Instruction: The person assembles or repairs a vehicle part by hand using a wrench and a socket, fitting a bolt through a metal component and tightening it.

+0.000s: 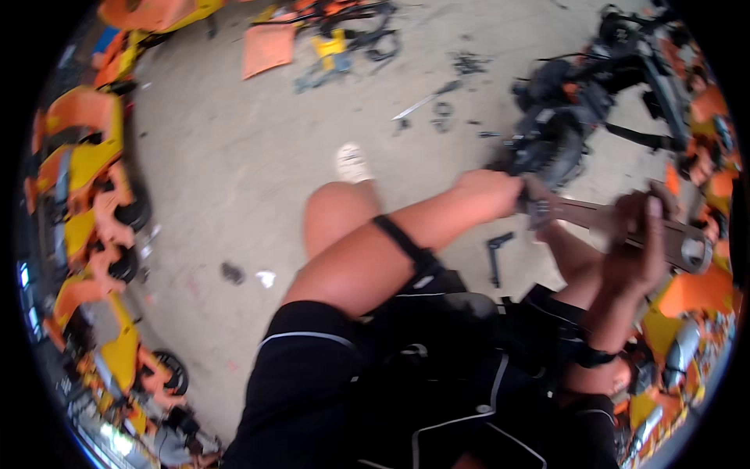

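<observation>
My left arm reaches across the frame, and my left hand [488, 193] is closed in a fist beside the jaw end of a large grey-brown wrench [582, 213]. What that fist grips is hidden. At the right, my right hand [642, 246] is closed around the wrench's long handle, its thumb sticking up; motion blurs the fingers. A hole shows in the handle's far right end. Just beyond the jaw lies a black wheel [556, 144], part of a dark scooter-like assembly [601, 102] on the floor.
Orange and yellow vehicle bodies [86, 168] line the left side, and more [680, 305] crowd the right. An orange panel [268, 49] and loose parts lie ahead. On the concrete floor are a long thin tool [426, 100] and a black angled piece [495, 254]. My knees frame the work.
</observation>
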Demonstrator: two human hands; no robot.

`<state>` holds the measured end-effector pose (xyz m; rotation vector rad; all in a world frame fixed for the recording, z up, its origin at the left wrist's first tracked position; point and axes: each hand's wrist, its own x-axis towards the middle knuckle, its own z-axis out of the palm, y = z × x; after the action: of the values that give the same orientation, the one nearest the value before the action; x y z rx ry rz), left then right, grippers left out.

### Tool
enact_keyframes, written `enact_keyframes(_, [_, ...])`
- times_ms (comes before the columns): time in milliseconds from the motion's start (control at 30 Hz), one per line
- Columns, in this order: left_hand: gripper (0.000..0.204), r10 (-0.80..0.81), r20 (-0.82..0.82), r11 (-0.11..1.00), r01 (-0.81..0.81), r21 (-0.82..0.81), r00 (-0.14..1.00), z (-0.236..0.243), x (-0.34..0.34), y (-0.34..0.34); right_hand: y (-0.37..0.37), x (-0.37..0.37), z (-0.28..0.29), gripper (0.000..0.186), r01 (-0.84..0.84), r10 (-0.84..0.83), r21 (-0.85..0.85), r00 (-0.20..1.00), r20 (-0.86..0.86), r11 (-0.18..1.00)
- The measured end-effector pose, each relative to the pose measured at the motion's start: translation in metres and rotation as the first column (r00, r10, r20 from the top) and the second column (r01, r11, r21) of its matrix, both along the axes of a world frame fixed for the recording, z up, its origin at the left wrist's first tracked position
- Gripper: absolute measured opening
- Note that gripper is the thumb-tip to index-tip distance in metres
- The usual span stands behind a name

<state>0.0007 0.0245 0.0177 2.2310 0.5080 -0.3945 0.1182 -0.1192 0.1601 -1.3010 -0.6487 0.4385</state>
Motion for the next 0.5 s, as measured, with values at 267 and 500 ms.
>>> enact_keyframes(267, [0.036,0.03,-0.014,0.991,-0.027,0.13,0.999,0.014,0.021,-0.007,-0.011,-0.016,0.024,0.017,-0.228,0.258,-0.224,0.959,0.113,0.947])
enact_keyframes(500, [0.033,0.059,0.136,0.998,-0.063,0.027,0.989,0.004,0.014,-0.016,-0.024,-0.017,0.011,0.022,-0.035,0.029,0.032,0.988,0.151,0.999])
